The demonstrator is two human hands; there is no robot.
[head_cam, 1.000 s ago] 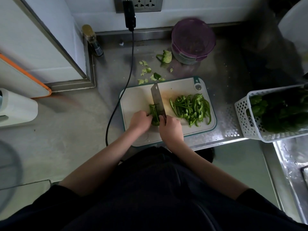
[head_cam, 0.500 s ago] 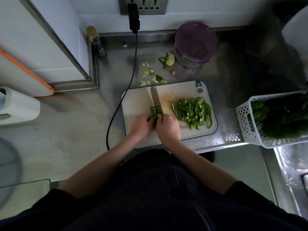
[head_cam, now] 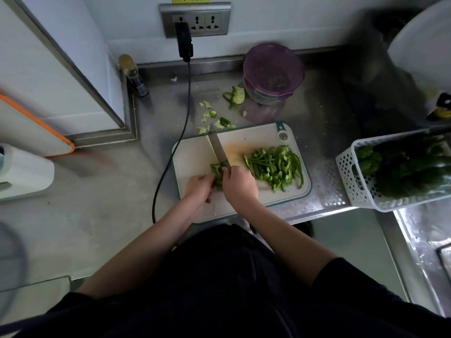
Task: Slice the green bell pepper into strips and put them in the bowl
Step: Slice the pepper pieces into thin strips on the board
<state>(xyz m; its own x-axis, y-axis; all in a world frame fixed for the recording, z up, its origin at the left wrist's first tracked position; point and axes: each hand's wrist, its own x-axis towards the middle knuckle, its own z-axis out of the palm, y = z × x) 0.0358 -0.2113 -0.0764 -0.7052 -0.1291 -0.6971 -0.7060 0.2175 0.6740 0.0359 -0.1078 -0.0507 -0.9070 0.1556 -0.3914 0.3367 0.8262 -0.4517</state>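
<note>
Right grip: the right hand [head_cam: 240,185] was clamped on the handle of the steel-bladed kitchen knife [head_cam: 218,150], blade pointing away from the person.
Left grip: the left hand [head_cam: 200,185], fingers curled, pinned the remaining green bell pepper piece [head_cam: 216,171] just left of the blade.
Support: the pale rectangular plastic cutting board with teal rim [head_cam: 192,154] lay on the steel bench [head_cam: 324,132].
Done: a pile of cut green pepper strips [head_cam: 274,167] lay on the board, right of the knife grip.
Left: one small piece to slice; all strips to transfer.
Bowl: the purple translucent round bowl [head_cam: 273,71] stood beyond the board.
Surroundings: pepper core and scraps [head_cam: 236,95] beyond the blade tip; black power cable [head_cam: 180,132] left of the left grip; white perforated basket of greens [head_cam: 351,176] far right.
Obstruction: judged none between board and bowl.
</note>
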